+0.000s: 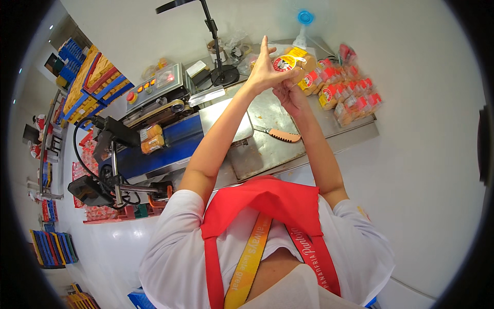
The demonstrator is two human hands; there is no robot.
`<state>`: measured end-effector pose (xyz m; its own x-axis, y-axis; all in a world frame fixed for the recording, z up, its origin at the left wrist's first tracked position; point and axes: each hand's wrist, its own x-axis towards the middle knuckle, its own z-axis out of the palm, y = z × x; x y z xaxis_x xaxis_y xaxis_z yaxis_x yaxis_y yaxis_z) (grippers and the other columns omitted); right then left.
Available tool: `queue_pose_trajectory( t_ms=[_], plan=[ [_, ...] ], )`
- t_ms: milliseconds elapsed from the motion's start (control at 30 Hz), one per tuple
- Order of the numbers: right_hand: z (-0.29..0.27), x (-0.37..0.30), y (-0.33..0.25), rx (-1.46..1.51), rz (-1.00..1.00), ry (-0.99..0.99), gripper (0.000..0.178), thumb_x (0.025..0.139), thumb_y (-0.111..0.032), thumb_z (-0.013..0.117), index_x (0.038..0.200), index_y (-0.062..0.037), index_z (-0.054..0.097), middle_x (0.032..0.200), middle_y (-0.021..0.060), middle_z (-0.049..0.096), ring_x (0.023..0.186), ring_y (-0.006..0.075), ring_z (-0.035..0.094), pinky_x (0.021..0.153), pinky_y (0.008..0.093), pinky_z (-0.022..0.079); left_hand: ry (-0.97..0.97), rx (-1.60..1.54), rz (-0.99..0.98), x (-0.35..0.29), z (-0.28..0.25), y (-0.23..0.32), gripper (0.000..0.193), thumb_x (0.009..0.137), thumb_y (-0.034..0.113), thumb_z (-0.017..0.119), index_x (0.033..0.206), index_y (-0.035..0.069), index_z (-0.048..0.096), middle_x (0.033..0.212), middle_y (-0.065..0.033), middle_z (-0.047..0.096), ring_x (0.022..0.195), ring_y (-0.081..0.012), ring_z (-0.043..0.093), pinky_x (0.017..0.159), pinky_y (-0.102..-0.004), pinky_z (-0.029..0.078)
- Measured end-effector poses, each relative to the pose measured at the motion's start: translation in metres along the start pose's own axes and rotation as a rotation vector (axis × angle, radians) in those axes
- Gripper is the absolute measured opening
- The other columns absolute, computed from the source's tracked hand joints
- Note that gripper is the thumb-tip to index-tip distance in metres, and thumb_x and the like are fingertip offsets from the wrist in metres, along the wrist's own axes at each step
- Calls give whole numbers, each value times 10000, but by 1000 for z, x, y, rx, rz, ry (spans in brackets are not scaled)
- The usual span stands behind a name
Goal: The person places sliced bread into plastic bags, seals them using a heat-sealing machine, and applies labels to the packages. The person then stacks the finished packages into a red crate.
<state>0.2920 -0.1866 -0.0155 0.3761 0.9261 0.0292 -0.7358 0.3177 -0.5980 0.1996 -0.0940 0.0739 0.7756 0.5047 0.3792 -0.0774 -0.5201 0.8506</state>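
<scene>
Both my arms reach to the far side of the metal worktable. My left hand has its fingers stretched out, with the thumb pointing right across the front of a bagged bread pack with a yellow and red label. Just below it, my right hand has its fingers curled in near the lower end of that pack. What those fingers pinch is too small to make out. Several more bagged bread packs are piled right of my hands. An orange-handled tool with a scalloped edge lies on a metal tray.
On the left, a blue conveyor belt carries bread packs beside a machine with a control panel. A black stand rises behind. Stacked crates stand far left. A white wall borders the right.
</scene>
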Motion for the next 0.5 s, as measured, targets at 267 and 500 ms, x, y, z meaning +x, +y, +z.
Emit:
queue_pose_trajectory(
  t_ms=[267, 500],
  plan=[
    [-3, -30, -32, -413, 29, 113, 277, 968, -157, 439, 1186, -1, 510, 1056, 117, 628, 891, 284, 665, 759, 365, 577, -219, 320, 70, 19, 30, -3, 1341, 519, 441, 869, 1448, -48, 35, 1262, -290, 476, 1166, -360, 510, 968, -386, 420],
    [14, -41, -37, -435, -240, 289, 260, 923, -214, 571, 1053, 3, 628, 1015, 76, 652, 754, 163, 627, 718, 287, 498, 129, -791, -216, 18, 30, -9, 957, 724, 183, 786, 1410, -22, 151, 1015, -165, 591, 859, -191, 636, 620, -332, 546]
  ],
)
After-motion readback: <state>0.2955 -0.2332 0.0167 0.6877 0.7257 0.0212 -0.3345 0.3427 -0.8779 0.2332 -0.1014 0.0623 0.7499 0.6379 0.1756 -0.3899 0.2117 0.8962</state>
